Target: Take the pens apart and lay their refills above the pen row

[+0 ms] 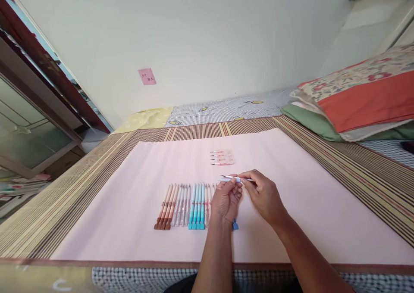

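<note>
The one view, worn on the person's head, looks from above the near side of the pink sheet [106,224], facing forward and down across it. It stands near enough that the left hand [226,198] and right hand [265,196] show plainly over the sheet, yet wide enough to include the wall [207,47] beyond the sheet's far edge.

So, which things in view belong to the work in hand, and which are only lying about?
Seem part of the work:
- slim pale pieces, held in the left hand and right hand
- row of pens
- dark-tipped sticks
- pink sheet underneath

Seem just around:
- red floral bedding
- green cloth
- pink note on the wall
</note>
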Tool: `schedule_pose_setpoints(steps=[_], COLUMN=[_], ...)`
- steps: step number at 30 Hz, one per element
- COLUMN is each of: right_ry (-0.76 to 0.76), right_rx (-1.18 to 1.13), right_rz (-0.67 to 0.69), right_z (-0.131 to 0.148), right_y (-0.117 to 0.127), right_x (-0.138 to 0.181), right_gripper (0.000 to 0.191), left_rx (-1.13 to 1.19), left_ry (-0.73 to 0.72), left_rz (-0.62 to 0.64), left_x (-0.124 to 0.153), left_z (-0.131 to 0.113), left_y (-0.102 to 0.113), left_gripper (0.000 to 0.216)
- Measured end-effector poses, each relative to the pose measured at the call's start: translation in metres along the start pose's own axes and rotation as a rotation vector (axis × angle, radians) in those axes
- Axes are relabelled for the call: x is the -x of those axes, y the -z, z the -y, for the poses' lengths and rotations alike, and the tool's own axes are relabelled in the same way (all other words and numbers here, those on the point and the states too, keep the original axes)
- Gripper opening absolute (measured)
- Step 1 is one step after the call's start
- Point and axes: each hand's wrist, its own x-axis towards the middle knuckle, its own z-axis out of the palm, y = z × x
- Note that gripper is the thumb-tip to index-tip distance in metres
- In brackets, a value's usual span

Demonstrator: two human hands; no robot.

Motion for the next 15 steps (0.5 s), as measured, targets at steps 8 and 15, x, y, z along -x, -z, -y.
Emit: schedule_pose_setpoints(steps=[8, 15], right_ry=[-0.016, -0.046], right_rx=[0.001, -0.053], right_rz=[0.060, 0.119], right_z=[0.0013, 0.0032], right_y=[0.0003, 0.0006], right_x=[-0.0001, -0.0002], right_gripper=[0.018, 0.020], left_rx=[0.018, 0.015], left_ry=[0.002, -0.022], left_rz=[-0.009, -0.037], left_x=[-0.0013, -0.0019], left_z=[0.0001, -0.0002], left_y=[0.0009, -0.0008], left_gripper=[0.037, 0.035])
